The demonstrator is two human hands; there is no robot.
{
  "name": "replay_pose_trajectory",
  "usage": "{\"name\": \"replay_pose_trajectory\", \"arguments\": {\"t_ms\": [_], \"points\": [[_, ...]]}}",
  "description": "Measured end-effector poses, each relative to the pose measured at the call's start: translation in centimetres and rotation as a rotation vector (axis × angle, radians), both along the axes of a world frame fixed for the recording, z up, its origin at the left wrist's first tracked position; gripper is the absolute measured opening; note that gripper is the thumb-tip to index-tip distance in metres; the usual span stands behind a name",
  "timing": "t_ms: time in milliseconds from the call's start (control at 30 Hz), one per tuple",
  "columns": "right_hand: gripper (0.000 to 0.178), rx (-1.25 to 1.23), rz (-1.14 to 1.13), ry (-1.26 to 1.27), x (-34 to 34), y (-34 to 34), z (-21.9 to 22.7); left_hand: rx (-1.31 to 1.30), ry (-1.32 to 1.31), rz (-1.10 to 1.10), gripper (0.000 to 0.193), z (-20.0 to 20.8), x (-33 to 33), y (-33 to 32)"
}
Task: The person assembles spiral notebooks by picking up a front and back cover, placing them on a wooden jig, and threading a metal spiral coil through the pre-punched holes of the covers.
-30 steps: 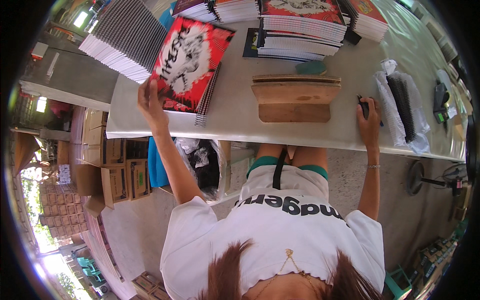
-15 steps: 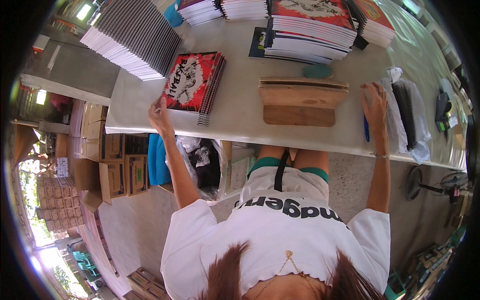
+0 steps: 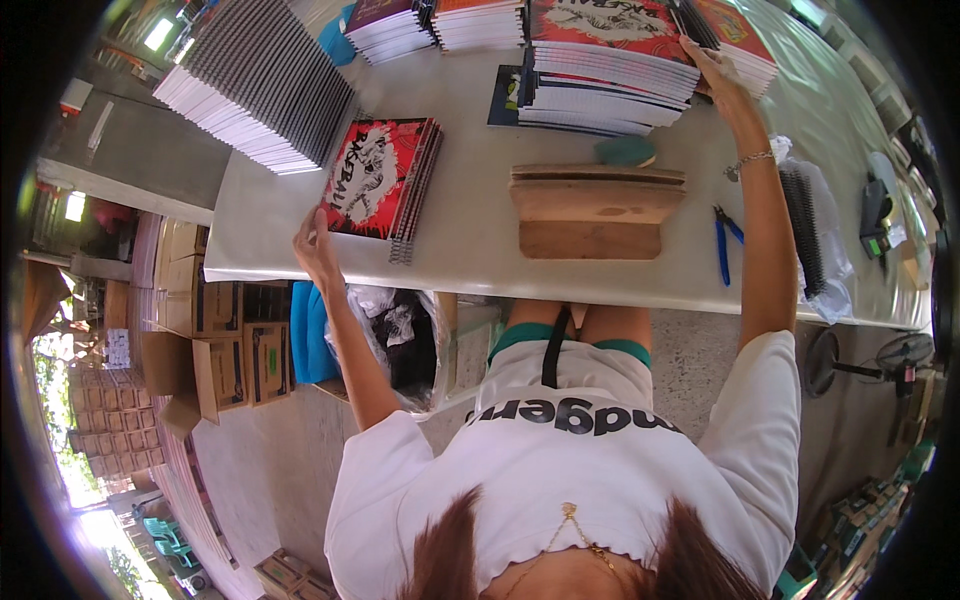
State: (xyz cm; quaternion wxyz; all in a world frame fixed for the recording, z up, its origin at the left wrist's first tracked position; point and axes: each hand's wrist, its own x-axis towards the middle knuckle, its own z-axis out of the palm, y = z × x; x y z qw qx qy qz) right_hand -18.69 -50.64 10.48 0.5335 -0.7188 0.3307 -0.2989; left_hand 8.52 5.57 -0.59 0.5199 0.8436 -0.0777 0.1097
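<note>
A short stack of spiral-bound notebooks (image 3: pixel 372 180) with red, black and white covers lies at the table's left front. My left hand (image 3: pixel 317 250) is closed at its lower left corner, fingertips against the cover; what is under the fingers is hidden. At the far right, my right hand (image 3: pixel 712 72) reaches to the right edge of a taller notebook stack (image 3: pixel 610 85). Its fingers are stretched out, with fingertips at the top cover's edge. Below that stack lie an angled wooden block (image 3: pixel 595 215) and a teal oval object (image 3: pixel 624 151).
Blue-handled pliers (image 3: pixel 722 245) lie right of the wooden block. Black spiral coils in plastic (image 3: pixel 805 235) are beside my right forearm. A tall pile of bound notebooks (image 3: pixel 262 85) stands at the far left, more stacks (image 3: pixel 480 25) behind. Cardboard boxes (image 3: pixel 218 300) stand below left.
My right hand has moved from beside the plastic-wrapped coils, up and left, to the tall stack's right edge, uncovering the pliers. My left hand stays at the short stack's corner.
</note>
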Motion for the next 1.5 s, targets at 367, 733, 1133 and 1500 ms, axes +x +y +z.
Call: {"name": "replay_pose_trajectory", "arguments": {"t_ms": [367, 733, 1133, 1500], "points": [[0.030, -0.019, 0.057, -0.045, -1.8, -2.3, 0.8, -0.001, -0.387, 0.121, 0.040, 6.0, -6.6, -5.2], [0.018, 0.044, -0.302, -0.732, -11.8, 5.5, -3.9, -0.026, -0.580, -0.019, 0.032, 8.3, -13.9, -9.4], [0.025, 0.178, -0.115, -0.987, -14.2, 14.9, -5.7, -0.486, -0.174, -0.369, 0.035, 6.1, -18.7, -16.3], [0.036, 0.164, -0.251, -1.012, -14.4, 14.6, -6.9, -0.461, 0.003, -0.500, 0.045, 4.8, -19.3, -18.6]]}}
